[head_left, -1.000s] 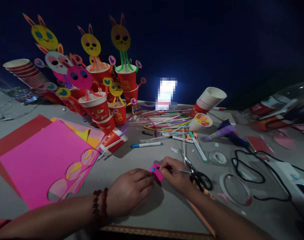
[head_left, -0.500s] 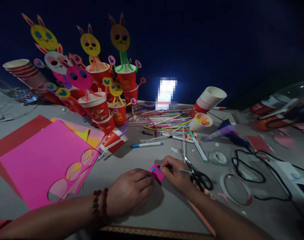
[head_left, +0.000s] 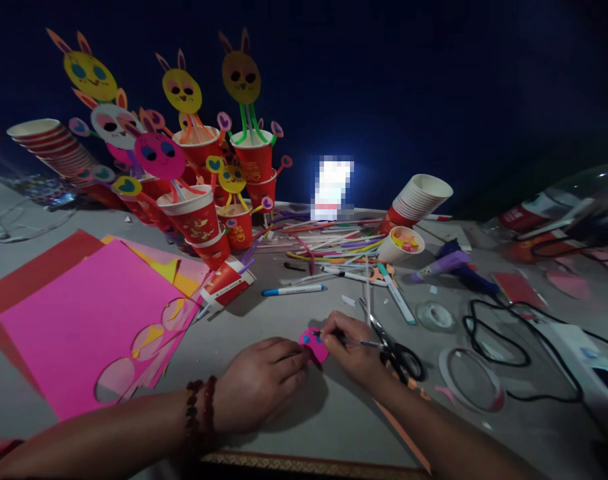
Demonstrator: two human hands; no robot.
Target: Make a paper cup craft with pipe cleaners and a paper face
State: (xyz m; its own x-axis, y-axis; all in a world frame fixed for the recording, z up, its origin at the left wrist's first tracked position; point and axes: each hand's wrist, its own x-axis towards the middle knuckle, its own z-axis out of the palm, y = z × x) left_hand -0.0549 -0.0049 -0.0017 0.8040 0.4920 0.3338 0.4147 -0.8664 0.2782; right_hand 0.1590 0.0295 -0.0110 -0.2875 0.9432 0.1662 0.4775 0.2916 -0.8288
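Observation:
A small pink paper disc [head_left: 314, 353] with blue eye spots lies on the table between my hands. My left hand [head_left: 264, 380] has its fingers closed at the disc's left edge, pinning or pinching it; the fingertips are partly hidden. In my right hand [head_left: 351, 347] is a thin dark pen [head_left: 369, 343], its tip on the disc beside the right blue spot. Black-handled scissors [head_left: 401, 357] lie just right of my right hand. Beyond the hands rests a blue-capped marker [head_left: 293, 290], and a green-capped marker [head_left: 397, 293] lies farther right.
At the left are pink paper sheets [head_left: 84, 320] with round cut-outs. Behind them stand red paper cups [head_left: 197, 213] carrying paper rabbit heads. Pipe cleaners [head_left: 329, 243] spread across the back, near a cup stack [head_left: 419, 200]. Tape rolls [head_left: 471, 380] and a black cord [head_left: 524, 307] lie right.
Almost nothing differs. Both hands stay in place on the pink disc, with the pen tip still on it; the view has shifted very slightly.

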